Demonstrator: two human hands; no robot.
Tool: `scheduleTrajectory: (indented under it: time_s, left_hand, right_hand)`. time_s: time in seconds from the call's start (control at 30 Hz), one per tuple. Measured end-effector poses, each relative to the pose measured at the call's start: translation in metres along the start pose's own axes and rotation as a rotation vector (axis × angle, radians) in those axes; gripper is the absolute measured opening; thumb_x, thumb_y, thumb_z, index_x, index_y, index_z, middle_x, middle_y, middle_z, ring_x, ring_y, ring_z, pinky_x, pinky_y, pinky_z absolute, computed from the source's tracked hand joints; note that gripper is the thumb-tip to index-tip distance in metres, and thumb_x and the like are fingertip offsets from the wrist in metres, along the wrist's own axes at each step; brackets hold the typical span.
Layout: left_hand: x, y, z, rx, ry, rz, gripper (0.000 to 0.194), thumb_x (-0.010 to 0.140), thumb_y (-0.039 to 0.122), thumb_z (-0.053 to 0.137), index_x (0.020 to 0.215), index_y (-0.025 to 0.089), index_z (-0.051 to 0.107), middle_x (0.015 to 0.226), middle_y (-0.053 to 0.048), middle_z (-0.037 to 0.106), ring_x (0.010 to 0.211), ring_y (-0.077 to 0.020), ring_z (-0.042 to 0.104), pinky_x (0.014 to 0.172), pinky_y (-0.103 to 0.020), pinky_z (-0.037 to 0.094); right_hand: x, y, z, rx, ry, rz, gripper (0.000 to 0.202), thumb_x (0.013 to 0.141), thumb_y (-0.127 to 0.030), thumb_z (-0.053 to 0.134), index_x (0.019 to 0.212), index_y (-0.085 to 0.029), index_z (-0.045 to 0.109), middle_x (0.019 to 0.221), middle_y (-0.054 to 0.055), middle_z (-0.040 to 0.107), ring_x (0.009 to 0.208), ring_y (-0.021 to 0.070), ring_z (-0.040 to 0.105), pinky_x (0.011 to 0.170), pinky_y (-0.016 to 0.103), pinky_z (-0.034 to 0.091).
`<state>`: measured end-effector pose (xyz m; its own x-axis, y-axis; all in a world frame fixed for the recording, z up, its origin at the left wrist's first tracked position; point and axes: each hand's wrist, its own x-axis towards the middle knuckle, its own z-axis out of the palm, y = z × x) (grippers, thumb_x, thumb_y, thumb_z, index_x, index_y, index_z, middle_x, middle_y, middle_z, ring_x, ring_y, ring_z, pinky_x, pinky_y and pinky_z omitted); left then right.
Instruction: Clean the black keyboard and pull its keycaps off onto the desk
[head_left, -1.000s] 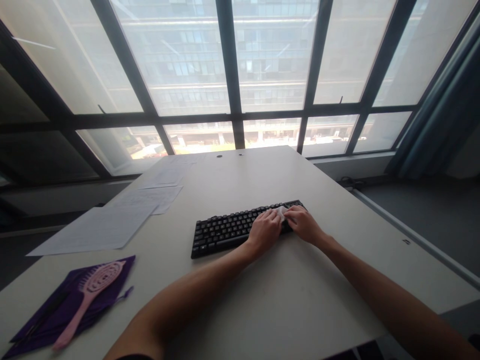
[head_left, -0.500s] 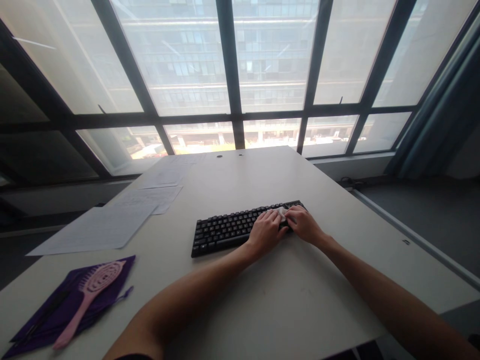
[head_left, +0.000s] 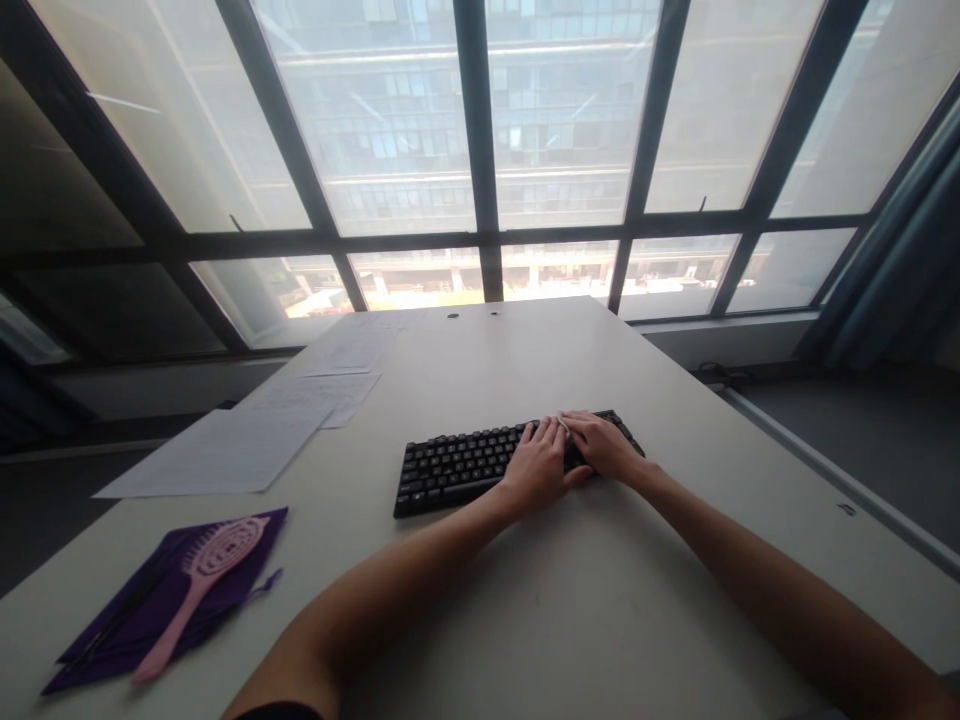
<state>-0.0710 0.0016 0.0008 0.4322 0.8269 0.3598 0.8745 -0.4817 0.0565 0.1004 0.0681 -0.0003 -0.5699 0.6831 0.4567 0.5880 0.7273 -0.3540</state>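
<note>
A black keyboard [head_left: 454, 468] lies at a slight angle on the white desk, its right part mostly covered by my hands. My left hand [head_left: 537, 464] rests flat on the keys, fingers stretched and thumb apart. Close beside it, my right hand [head_left: 600, 444] bends over a small white wipe or tissue [head_left: 563, 426] and presses it against the keys. Only a bit of the white piece shows between the two hands; the rest is hidden under the right fingers.
Printed sheets of paper [head_left: 217, 445] lie along the desk's left side. Nearer, a pink hairbrush [head_left: 225, 550] and a thin dark stick-like item [head_left: 112, 622] lie on a purple drawstring pouch [head_left: 169, 570]. Large windows [head_left: 559, 110] rise behind the white desk [head_left: 480, 370].
My right hand has moved over the white wipe, its fingers now flatter and covering more of it. My left hand stays on the keys. The whole view has shifted slightly.
</note>
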Motion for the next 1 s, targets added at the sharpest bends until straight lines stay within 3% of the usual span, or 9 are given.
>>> scheduleTrajectory:
  time_s: [0.2, 0.5, 0.67, 0.77, 0.87, 1.0]
  left_hand:
    - [0.000, 0.003, 0.000, 0.028, -0.051, 0.008, 0.091, 0.086, 0.068, 0.055, 0.148, 0.003, 0.039, 0.155, -0.024, 0.038, 0.147, -0.0358, 0.031, 0.120, -0.049, 0.023]
    - [-0.002, 0.013, 0.003, 0.025, 0.010, 0.017, 0.073, 0.093, 0.054, 0.056, 0.141, 0.000, 0.046, 0.147, -0.027, 0.048, 0.142, -0.0345, 0.041, 0.119, -0.048, 0.028]
    - [-0.004, 0.014, -0.003, -0.044, 0.070, 0.019, 0.063, 0.097, 0.050, 0.051, 0.141, 0.005, 0.047, 0.145, -0.023, 0.051, 0.140, -0.0311, 0.044, 0.117, -0.048, 0.032]
    - [-0.004, 0.013, -0.007, -0.052, 0.121, 0.040, 0.060, 0.098, 0.038, 0.049, 0.147, 0.004, 0.039, 0.150, -0.023, 0.045, 0.143, -0.0299, 0.040, 0.117, -0.046, 0.033]
    - [-0.004, 0.008, -0.010, -0.048, 0.160, 0.076, 0.053, 0.097, 0.016, 0.041, 0.149, 0.005, 0.035, 0.152, -0.021, 0.043, 0.143, -0.0268, 0.040, 0.118, -0.043, 0.033]
    - [-0.003, 0.000, -0.009, -0.052, 0.122, 0.070, 0.052, 0.091, 0.005, 0.039, 0.142, 0.004, 0.045, 0.144, -0.021, 0.053, 0.136, -0.0256, 0.049, 0.115, -0.042, 0.038]
  right_hand:
    - [0.001, -0.007, -0.006, -0.086, -0.107, 0.059, 0.035, 0.094, -0.016, 0.048, 0.118, -0.018, 0.072, 0.135, 0.011, 0.064, 0.130, 0.0235, 0.057, 0.112, 0.036, 0.042]
    - [-0.006, -0.020, -0.008, -0.194, -0.042, 0.169, 0.021, 0.092, -0.021, 0.054, 0.097, -0.020, 0.074, 0.118, 0.008, 0.074, 0.108, 0.0246, 0.070, 0.094, 0.033, 0.052]
    - [-0.013, -0.019, -0.011, -0.098, 0.033, 0.155, 0.026, 0.093, -0.020, 0.054, 0.110, -0.021, 0.073, 0.121, 0.007, 0.072, 0.113, 0.0243, 0.068, 0.097, 0.034, 0.051]
    - [-0.014, -0.022, -0.011, -0.024, 0.124, 0.148, 0.029, 0.094, -0.020, 0.052, 0.115, -0.020, 0.072, 0.120, 0.008, 0.073, 0.111, 0.0243, 0.069, 0.096, 0.035, 0.052]
    - [-0.014, -0.028, -0.007, 0.062, 0.195, 0.086, 0.030, 0.095, -0.019, 0.050, 0.116, -0.020, 0.071, 0.122, 0.010, 0.072, 0.114, 0.0237, 0.067, 0.100, 0.035, 0.051]
    - [-0.014, -0.032, -0.001, 0.115, 0.146, 0.028, 0.031, 0.093, -0.014, 0.050, 0.115, -0.019, 0.071, 0.121, 0.010, 0.072, 0.116, 0.0241, 0.066, 0.102, 0.036, 0.049]
